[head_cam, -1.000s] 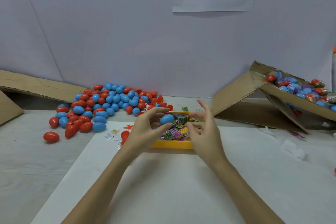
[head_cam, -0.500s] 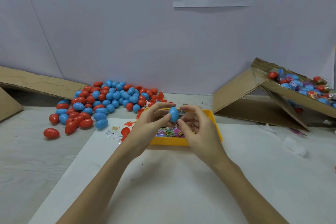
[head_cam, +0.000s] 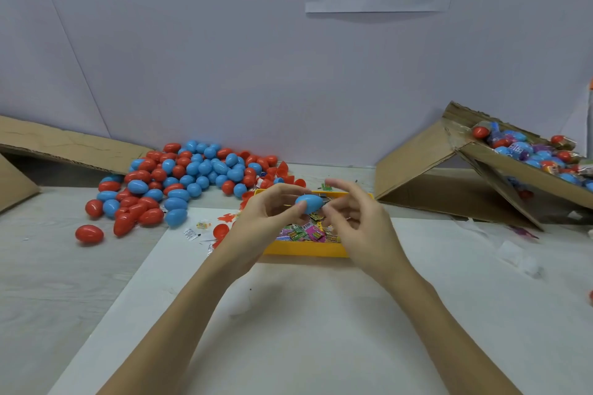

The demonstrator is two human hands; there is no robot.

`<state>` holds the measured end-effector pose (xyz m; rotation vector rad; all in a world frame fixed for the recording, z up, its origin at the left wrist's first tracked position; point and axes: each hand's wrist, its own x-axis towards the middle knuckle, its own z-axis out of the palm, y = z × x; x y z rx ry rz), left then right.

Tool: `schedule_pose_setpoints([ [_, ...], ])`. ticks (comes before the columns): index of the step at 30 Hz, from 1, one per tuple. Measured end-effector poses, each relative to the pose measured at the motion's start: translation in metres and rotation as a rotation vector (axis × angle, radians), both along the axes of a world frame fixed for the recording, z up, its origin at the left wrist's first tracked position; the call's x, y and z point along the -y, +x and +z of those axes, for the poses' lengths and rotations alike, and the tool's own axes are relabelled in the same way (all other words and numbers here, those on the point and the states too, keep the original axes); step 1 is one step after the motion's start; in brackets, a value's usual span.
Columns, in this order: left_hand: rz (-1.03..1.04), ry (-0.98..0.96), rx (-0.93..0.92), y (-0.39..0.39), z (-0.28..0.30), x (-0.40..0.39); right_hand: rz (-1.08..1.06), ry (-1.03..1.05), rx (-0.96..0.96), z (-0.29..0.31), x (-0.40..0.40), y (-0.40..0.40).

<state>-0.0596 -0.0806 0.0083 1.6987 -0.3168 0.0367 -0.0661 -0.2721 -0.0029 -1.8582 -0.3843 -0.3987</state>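
— One blue egg, is that what they're working on?

— Yes. It's smooth plastic, plain blue all over and closed up, lying on its side in the air between the two hands.

— Who's got hold of it?

— The left hand. Its thumb and fingertips are curled in and pinch the egg's left end.

— And the right hand?

— It's loose and holds nothing. The fingers are half bent and spread, with the forefinger raised. Its thumb tip sits right at the egg's right end, but I can't tell whether it touches.

— What's around them?

— Right under and behind both hands is a yellow tray with small bright packets in it. Out beyond the left hand is a heap of red and blue eggs. Well off past the right hand there's a tilted cardboard box holding wrapped eggs.
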Motion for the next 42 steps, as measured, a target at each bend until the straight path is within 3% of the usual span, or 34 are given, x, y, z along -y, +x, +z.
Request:
schedule_pose_setpoints([
  [2,0.009,-0.054,-0.006,0.003,-0.001,-0.001,-0.118,-0.035,0.029,0.001,0.012,0.006],
  [5,0.068,-0.087,-0.035,0.005,-0.004,0.001,-0.254,-0.294,0.051,-0.002,0.033,0.013],
  [13,0.158,-0.003,-0.007,0.008,-0.011,0.003,-0.024,-0.496,-0.112,-0.01,0.046,0.02],
  [17,0.174,0.022,-0.029,0.009,-0.011,0.005,-0.034,-0.624,-0.143,-0.015,0.036,0.021],
  [27,0.154,0.05,0.0,0.006,-0.009,0.005,-0.198,-0.398,0.092,-0.013,0.031,0.017],
  [33,0.216,0.154,0.143,0.005,-0.011,0.01,-0.11,-0.193,0.122,-0.005,0.02,0.007],
  [42,0.23,0.214,0.151,0.007,-0.016,0.013,-0.014,-0.169,0.086,-0.007,0.006,0.002],
])
